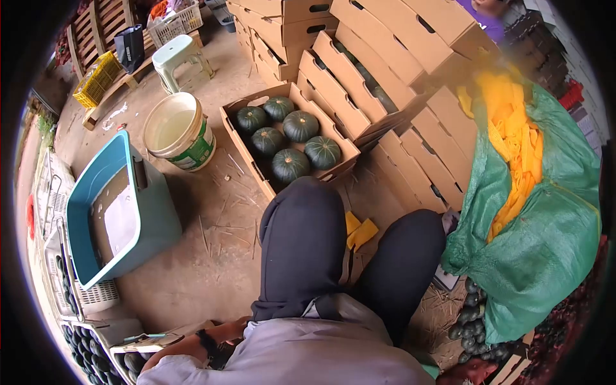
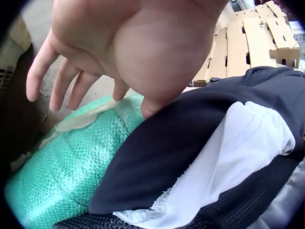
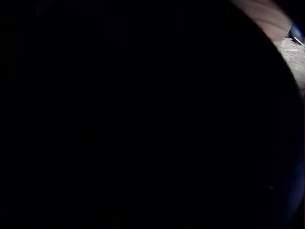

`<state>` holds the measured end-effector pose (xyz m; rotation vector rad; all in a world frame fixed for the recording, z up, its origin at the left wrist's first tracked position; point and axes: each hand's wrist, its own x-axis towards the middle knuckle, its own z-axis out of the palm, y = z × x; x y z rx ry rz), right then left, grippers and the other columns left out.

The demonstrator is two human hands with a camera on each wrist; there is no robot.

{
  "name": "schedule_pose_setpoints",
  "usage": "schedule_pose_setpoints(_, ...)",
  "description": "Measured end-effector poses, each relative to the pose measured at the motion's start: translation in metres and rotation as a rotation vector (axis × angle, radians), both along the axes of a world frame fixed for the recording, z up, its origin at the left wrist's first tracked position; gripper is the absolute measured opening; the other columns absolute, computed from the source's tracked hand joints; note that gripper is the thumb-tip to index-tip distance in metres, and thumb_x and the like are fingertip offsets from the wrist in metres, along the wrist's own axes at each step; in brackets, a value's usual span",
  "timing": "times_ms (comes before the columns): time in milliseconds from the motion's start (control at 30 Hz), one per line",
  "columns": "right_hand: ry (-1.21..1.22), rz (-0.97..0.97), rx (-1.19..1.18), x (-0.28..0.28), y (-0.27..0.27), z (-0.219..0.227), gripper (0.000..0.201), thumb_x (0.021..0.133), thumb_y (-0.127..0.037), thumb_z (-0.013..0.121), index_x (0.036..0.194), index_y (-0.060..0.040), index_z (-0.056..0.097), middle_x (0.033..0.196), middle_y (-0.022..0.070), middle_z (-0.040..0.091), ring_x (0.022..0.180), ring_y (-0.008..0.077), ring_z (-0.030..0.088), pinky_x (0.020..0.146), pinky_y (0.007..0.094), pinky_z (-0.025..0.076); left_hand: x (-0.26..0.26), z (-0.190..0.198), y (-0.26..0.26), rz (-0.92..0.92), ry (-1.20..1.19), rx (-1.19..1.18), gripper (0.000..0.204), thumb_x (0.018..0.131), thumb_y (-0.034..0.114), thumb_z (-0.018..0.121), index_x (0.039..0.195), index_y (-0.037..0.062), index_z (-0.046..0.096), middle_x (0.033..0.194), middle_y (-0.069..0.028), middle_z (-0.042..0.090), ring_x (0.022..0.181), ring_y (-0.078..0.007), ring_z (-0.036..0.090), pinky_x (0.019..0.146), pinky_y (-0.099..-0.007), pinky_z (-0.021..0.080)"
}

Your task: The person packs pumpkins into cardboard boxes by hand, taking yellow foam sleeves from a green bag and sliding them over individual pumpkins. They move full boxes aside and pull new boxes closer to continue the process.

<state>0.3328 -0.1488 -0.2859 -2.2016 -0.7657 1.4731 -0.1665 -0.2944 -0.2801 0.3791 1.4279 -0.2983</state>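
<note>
In the left wrist view my left hand [image 2: 128,43] has its fingers loosely extended over a green woven sack [image 2: 90,157], beside my dark-trousered leg, and holds nothing. From the head view, only part of this hand [image 1: 237,328] shows at my side, the rest behind my shirt. A small patch of skin of my right hand [image 3: 269,19] appears at the corner of the dark right wrist view; its fingers are not discernible. Ahead of my knees, an open cardboard box [image 1: 247,160] holds several dark green squashes [image 1: 300,126].
Cardboard boxes [image 1: 359,70] are stacked beyond the squashes. On the left stand a teal tub [image 1: 154,212], a white bucket [image 1: 202,138] and a stool [image 1: 173,54]. A green sack [image 1: 545,256] with yellow material [image 1: 513,147] bulges on the right, beside small dark fruits [image 1: 471,327].
</note>
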Motion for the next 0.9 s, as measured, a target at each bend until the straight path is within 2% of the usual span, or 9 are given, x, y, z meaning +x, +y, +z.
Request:
schedule_pose_setpoints(133, 0.033, -0.208, 0.168, 0.022, 0.011, 0.025, 0.026, 0.094, -0.017, 0.045, 0.115, -0.0036, 0.052, 0.110, 0.0072, 0.056, 0.103, 0.0198, 0.052, 0.089, 0.0342, 0.041, 0.005, -0.002, -0.016, 0.111, -0.091, -0.121, 0.062, 0.086, 0.049, 0.055, 0.139, 0.0224, 0.037, 0.125, -0.0126, 0.054, 0.112, -0.0299, 0.055, 0.093, -0.0375, 0.046)
schedule_pose_setpoints(233, -0.117, -0.279, 0.621, 0.033, 0.077, 0.123, 0.029, 0.095, -0.015, 0.043, 0.121, -0.0022, 0.050, 0.117, 0.0080, 0.054, 0.109, 0.0200, 0.051, 0.093, 0.0341, 0.040, 0.002, 0.000, -0.026, 0.155, -0.079, -0.117, 0.060, 0.087, 0.048, 0.055, 0.137, 0.0211, 0.038, 0.124, -0.0128, 0.055, 0.111, -0.0296, 0.055, 0.092, -0.0373, 0.046)
schedule_pose_setpoints(333, -0.425, 0.108, 1.095, -0.037, 0.143, 0.240, 0.030, 0.088, -0.008, 0.054, 0.118, -0.0072, 0.051, 0.119, 0.0046, 0.053, 0.109, 0.0157, 0.051, 0.090, 0.0301, 0.039, 0.003, 0.003, -0.027, 0.206, -0.063, -0.116, 0.058, 0.087, 0.047, 0.054, 0.136, 0.0198, 0.039, 0.122, -0.0130, 0.055, 0.109, -0.0293, 0.056, 0.091, -0.0370, 0.047)
schedule_pose_setpoints(400, -0.195, 0.390, 0.945, -0.080, 0.181, 0.259, 0.037, 0.085, -0.009, 0.060, 0.121, -0.0076, 0.050, 0.124, 0.0057, 0.052, 0.114, 0.0173, 0.050, 0.092, 0.0320, 0.039, 0.005, 0.004, -0.027, 0.240, -0.047, -0.118, 0.057, 0.087, 0.047, 0.054, 0.135, 0.0189, 0.040, 0.121, -0.0131, 0.056, 0.108, -0.0291, 0.056, 0.090, -0.0369, 0.047)
schedule_pose_setpoints(500, 0.000, 0.740, 0.563, -0.140, 0.259, 0.197, 0.052, 0.083, -0.019, 0.067, 0.130, -0.0112, 0.045, 0.135, 0.0115, 0.043, 0.123, 0.0274, 0.045, 0.098, 0.0408, 0.038, 0.009, 0.008, -0.028, 0.289, -0.021, -0.121, 0.055, 0.088, 0.046, 0.054, 0.134, 0.0176, 0.041, 0.120, -0.0133, 0.056, 0.107, -0.0288, 0.057, 0.088, -0.0366, 0.048)
schedule_pose_setpoints(533, -0.047, 0.921, 0.686, -0.139, 0.293, 0.119, 0.065, 0.081, -0.029, 0.069, 0.137, -0.0162, 0.039, 0.142, 0.0202, 0.032, 0.128, 0.0345, 0.039, 0.100, 0.0459, 0.037, 0.011, 0.010, -0.032, 0.307, -0.013, -0.122, 0.055, 0.088, 0.045, 0.054, 0.133, 0.0172, 0.041, 0.120, -0.0134, 0.056, 0.106, -0.0287, 0.057, 0.088, -0.0365, 0.048)
schedule_pose_setpoints(700, -0.177, 0.511, -0.291, -0.179, 0.318, -0.081, 0.104, 0.072, -0.048, 0.074, 0.149, -0.0213, 0.008, 0.147, 0.0252, 0.022, 0.137, 0.0379, 0.022, 0.109, 0.0424, 0.027, 0.022, 0.036, -0.042, 0.409, 0.051, -0.140, 0.052, 0.089, 0.044, 0.053, 0.131, 0.0150, 0.043, 0.117, -0.0137, 0.057, 0.104, -0.0282, 0.058, 0.086, -0.0361, 0.048)
schedule_pose_setpoints(800, -0.150, 0.437, -0.215, -0.178, 0.272, -0.177, 0.102, 0.069, -0.047, 0.075, 0.147, -0.0184, 0.016, 0.146, 0.0313, 0.017, 0.135, 0.0424, 0.023, 0.110, 0.0462, 0.023, 0.029, 0.045, -0.028, 0.473, 0.102, -0.134, 0.051, 0.089, 0.043, 0.053, 0.130, 0.0137, 0.044, 0.116, -0.0138, 0.058, 0.102, -0.0279, 0.059, 0.085, -0.0358, 0.049)
schedule_pose_setpoints(900, -0.601, 0.635, 0.037, -0.203, 0.241, -0.161, 0.059, 0.071, -0.031, 0.073, 0.120, -0.0100, 0.048, 0.140, 0.0310, 0.029, 0.131, 0.0429, 0.029, 0.109, 0.0460, 0.027, 0.033, 0.055, -0.008, 0.519, 0.156, -0.130, 0.049, 0.090, 0.042, 0.053, 0.129, 0.0124, 0.045, 0.114, -0.0140, 0.059, 0.101, -0.0276, 0.059, 0.083, -0.0355, 0.049)
